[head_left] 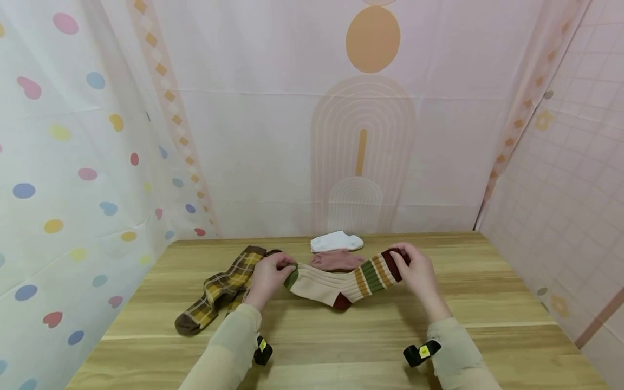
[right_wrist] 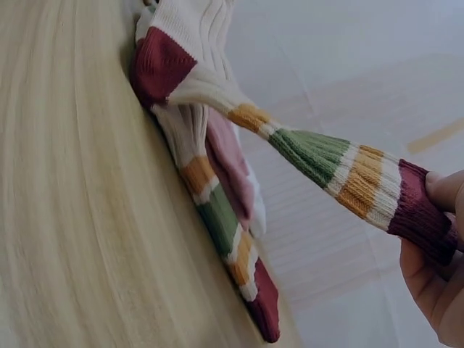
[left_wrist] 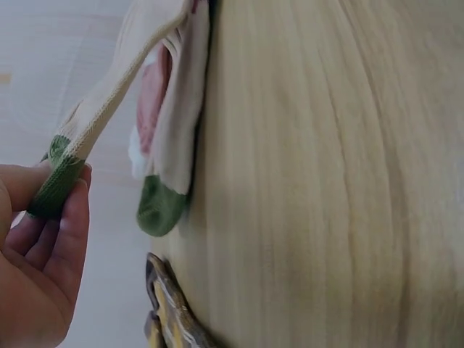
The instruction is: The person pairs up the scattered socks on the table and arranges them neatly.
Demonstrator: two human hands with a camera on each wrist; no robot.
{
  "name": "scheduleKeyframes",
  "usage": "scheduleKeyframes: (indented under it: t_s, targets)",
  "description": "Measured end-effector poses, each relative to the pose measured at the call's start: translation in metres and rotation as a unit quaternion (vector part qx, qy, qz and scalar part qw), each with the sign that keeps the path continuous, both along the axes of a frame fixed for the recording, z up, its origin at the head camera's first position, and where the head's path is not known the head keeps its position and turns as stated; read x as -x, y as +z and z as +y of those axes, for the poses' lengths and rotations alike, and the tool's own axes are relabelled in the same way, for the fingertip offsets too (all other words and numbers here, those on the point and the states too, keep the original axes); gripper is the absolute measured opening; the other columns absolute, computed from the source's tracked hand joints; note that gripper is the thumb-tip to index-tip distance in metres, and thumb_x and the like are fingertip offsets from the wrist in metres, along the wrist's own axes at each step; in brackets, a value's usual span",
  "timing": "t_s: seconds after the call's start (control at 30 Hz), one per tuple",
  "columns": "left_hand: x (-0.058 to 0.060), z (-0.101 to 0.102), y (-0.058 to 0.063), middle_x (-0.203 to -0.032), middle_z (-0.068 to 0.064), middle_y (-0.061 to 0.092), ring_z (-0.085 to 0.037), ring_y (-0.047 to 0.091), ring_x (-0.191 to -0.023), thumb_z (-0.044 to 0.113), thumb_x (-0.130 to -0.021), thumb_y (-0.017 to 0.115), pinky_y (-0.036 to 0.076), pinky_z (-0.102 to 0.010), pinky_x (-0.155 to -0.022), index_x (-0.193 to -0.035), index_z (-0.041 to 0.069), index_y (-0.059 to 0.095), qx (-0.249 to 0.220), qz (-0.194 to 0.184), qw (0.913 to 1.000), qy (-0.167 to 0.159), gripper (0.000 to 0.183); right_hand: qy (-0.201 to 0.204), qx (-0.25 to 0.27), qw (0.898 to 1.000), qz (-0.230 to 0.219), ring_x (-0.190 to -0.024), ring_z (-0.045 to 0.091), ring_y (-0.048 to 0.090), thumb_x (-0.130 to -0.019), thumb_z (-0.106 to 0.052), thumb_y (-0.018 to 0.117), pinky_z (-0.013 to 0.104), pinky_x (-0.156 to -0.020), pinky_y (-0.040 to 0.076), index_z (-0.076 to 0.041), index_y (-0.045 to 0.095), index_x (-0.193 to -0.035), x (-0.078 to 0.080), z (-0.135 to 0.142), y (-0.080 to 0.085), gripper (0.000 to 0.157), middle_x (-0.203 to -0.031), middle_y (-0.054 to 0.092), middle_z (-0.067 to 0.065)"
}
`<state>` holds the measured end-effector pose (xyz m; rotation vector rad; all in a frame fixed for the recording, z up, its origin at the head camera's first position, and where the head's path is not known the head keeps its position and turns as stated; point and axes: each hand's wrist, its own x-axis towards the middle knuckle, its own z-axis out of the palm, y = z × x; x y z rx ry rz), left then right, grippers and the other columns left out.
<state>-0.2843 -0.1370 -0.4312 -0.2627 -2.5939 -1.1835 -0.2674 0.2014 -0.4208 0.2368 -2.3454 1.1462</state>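
A cream ribbed sock (head_left: 317,284), with green toe, maroon heel and a striped leg, is stretched sideways between both hands. My left hand (head_left: 267,276) pinches its green toe between thumb and fingers. At the other end, the maroon cuff is gripped by my right hand (head_left: 418,273). The sock sags in the middle, its heel lowest. Beneath it on the table lies a matching sock; its green toe (left_wrist: 161,206) shows in the left wrist view and its striped leg (right_wrist: 221,217) in the right wrist view. The held sock hides this lower one in the head view.
Yellow and brown plaid socks (head_left: 234,276) lie left of the left hand. Behind the held sock are a dusty pink sock (head_left: 336,260) and a white low-cut sock (head_left: 336,241), near the back edge of the wooden table (head_left: 341,346). Patterned curtains (head_left: 263,135) surround the table.
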Motion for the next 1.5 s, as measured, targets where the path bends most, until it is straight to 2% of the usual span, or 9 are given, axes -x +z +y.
scheduleKeyframes:
  t_s: [0.33,0.67,0.87,1.33,1.5]
  targets:
    - [0.012,-0.001,-0.011,-0.089,0.001,0.07,-0.018,0.065,-0.084,0.007,-0.088,0.074,0.054,-0.038,-0.074,-0.093,0.014,0.075,0.006,-0.004,1.0,0.003,0.007,0.01,-0.004,1.0,-0.023,-0.082,0.029,0.064,-0.097,-0.01,0.064,0.045,-0.072,0.052,-0.003,0.068,-0.105,0.006,0.004,-0.006,0.012,-0.093,0.069,0.014]
    - [0.025,-0.003,-0.024,-0.087,-0.003,0.072,-0.022,0.067,-0.083,0.004,-0.087,0.075,0.053,-0.042,-0.077,-0.09,0.01,0.075,0.046,0.029,0.9985,-0.006,0.007,0.018,-0.011,0.999,-0.042,-0.082,0.03,0.064,-0.098,-0.012,0.063,0.046,-0.073,0.052,-0.002,0.068,-0.107,0.008,0.005,-0.011,0.014,-0.092,0.068,0.013]
    - [0.028,-0.004,-0.029,-0.089,-0.007,0.072,-0.025,0.067,-0.085,-0.003,-0.085,0.074,0.054,-0.043,-0.076,-0.089,0.009,0.075,0.061,0.049,0.9969,-0.011,0.013,0.017,-0.016,0.999,-0.038,-0.081,0.028,0.063,-0.097,-0.011,0.064,0.045,-0.073,0.051,-0.003,0.068,-0.104,0.008,0.006,-0.013,0.011,-0.09,0.067,0.011]
    - [0.03,0.0,-0.035,-0.092,-0.003,0.072,-0.023,0.068,-0.084,0.005,-0.088,0.073,0.054,-0.041,-0.07,-0.095,0.014,0.076,0.098,0.023,0.9946,0.025,0.012,0.014,-0.028,0.999,-0.036,-0.08,0.028,0.064,-0.096,-0.011,0.065,0.046,-0.072,0.051,-0.004,0.068,-0.104,0.008,0.005,-0.016,0.011,-0.088,0.067,0.01]
    - [0.028,0.002,-0.033,-0.098,-0.005,0.072,-0.025,0.068,-0.086,0.004,-0.089,0.072,0.055,-0.042,-0.069,-0.103,0.011,0.075,0.108,0.01,0.9936,0.03,0.016,0.013,-0.028,0.998,-0.046,-0.083,0.028,0.064,-0.097,-0.012,0.065,0.047,-0.076,0.05,-0.004,0.068,-0.105,0.008,0.006,-0.017,0.012,-0.09,0.067,0.009]
